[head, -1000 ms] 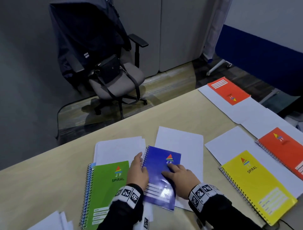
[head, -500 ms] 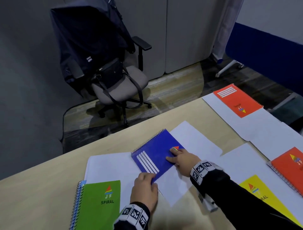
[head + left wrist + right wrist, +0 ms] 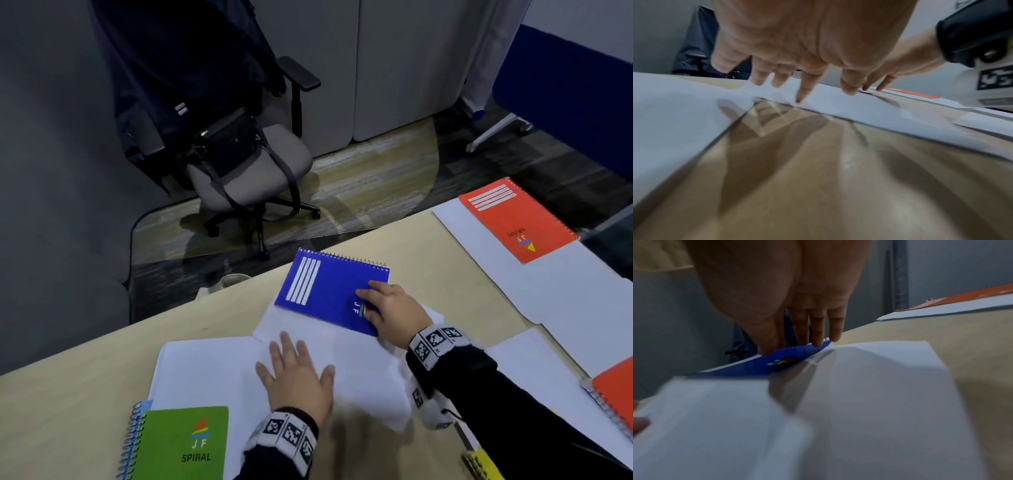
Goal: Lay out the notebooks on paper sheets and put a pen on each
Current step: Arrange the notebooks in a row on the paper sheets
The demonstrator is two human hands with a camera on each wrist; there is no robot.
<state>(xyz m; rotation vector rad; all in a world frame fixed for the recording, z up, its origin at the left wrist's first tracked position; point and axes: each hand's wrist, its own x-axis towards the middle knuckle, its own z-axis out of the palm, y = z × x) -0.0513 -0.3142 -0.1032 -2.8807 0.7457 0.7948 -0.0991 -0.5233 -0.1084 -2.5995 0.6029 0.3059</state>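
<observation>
A blue spiral notebook (image 3: 329, 291) lies near the table's far edge, its near part on a rumpled white sheet (image 3: 359, 373). My right hand (image 3: 373, 301) rests on its right end with straight fingers pressing the cover; the right wrist view shows the fingertips (image 3: 816, 342) on the blue notebook (image 3: 760, 366). My left hand (image 3: 294, 363) is spread flat over the white sheet, nearer to me than the notebook, holding nothing. In the left wrist view its fingers (image 3: 803, 87) reach down to the sheet (image 3: 838, 104). No pen is in view.
A green notebook (image 3: 185, 445) lies at the near left on another sheet (image 3: 205, 370). An orange notebook (image 3: 513, 219) sits on paper at the far right, a second orange one (image 3: 616, 394) at the right edge. Beyond the table stands an office chair (image 3: 246, 164).
The blue notebook has been turned and slid away from me toward the far edge under my right hand. My left hand has left it and now lies spread over the white sheet.
</observation>
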